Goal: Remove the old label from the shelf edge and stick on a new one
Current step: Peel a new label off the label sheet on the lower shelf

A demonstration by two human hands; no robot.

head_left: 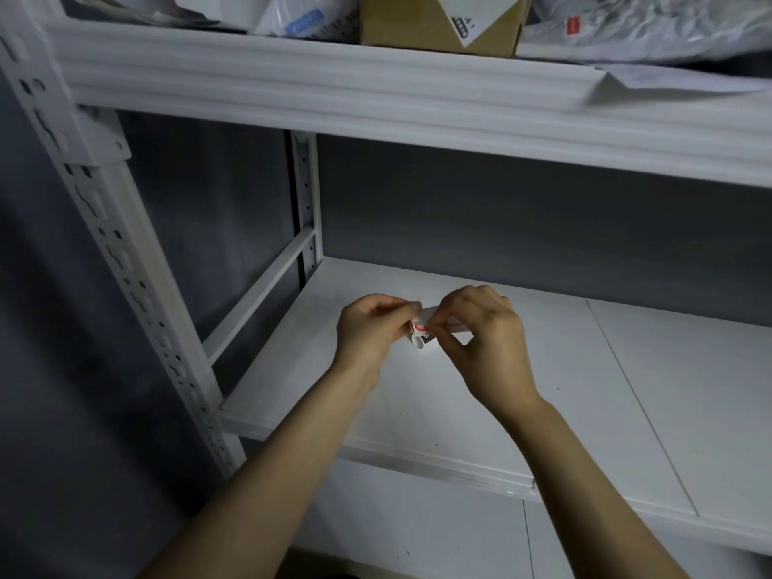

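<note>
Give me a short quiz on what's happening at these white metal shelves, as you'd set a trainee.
1. True or false: the small white paper label with red and black print is stuck on the front edge of the white metal upper shelf.
2. The label is held by: A) one hand only; B) both the left hand and the right hand; C) neither hand.
3. Fill in: the brown ____ box stands on the upper shelf.
Key: 1 false; 2 B; 3 cardboard.

Bare left hand (367,332), bare right hand (484,340); forearms bare to frame edge.
</note>
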